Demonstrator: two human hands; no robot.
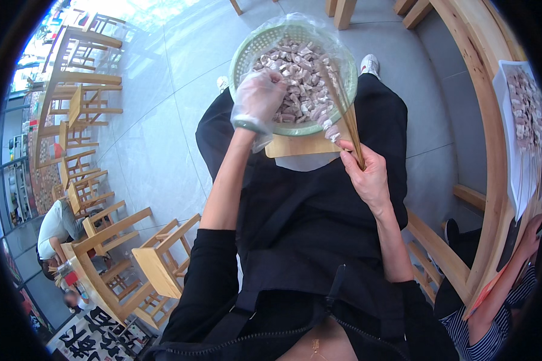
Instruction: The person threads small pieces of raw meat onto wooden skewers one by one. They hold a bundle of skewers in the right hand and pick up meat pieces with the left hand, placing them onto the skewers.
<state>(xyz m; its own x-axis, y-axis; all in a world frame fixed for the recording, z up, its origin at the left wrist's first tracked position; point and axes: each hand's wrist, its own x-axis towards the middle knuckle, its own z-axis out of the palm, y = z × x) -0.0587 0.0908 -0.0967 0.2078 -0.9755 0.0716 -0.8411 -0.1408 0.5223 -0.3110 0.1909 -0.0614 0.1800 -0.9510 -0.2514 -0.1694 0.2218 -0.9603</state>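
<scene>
A light green plastic colander [353,85] lined with a clear plastic bag stands on a wooden stool [293,146] between my knees. Many small pieces of raw meat [300,76], pinkish grey and white, lie in it. My left hand [258,97], in a clear plastic glove with a green band at the wrist, is over the left part of the meat with curled fingers; whether a piece is between them is hidden. My right hand [368,173], bare, grips a bundle of bamboo skewers [348,118] pointing over the colander. Beside the bundle, threaded meat pieces [330,131] reach its fingertips.
At the right, a white tray [502,85] of meat skewers [526,110] rests on a wooden table [485,58]. A co-worker's hand [529,234] is near it. Wooden stools [158,266] and tables line the left, where another person [56,230] bends over.
</scene>
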